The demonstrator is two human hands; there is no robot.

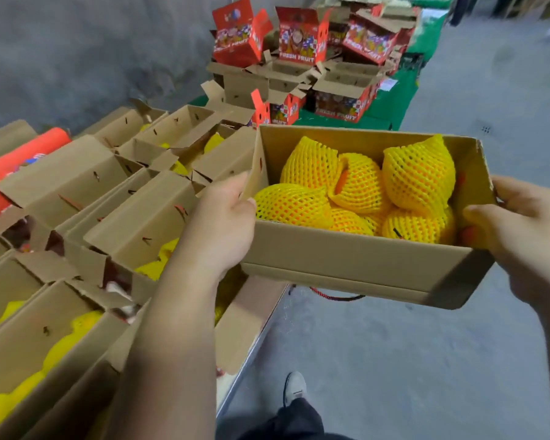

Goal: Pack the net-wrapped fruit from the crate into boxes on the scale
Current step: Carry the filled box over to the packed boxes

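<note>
Now: left hand [223,223], right hand [518,239] grip fruit box [346,258] | filled boxes [86,201] left | red cartons [299,36] behind

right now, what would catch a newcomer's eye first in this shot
The bright yellow net-wrapped fruit piled in the open cardboard box stands out first; the left hand and right hand grip its two ends, holding it above the grey floor. Next come the rows of open filled boxes at the left, then the stack of red fresh fruit cartons at the back.
</note>
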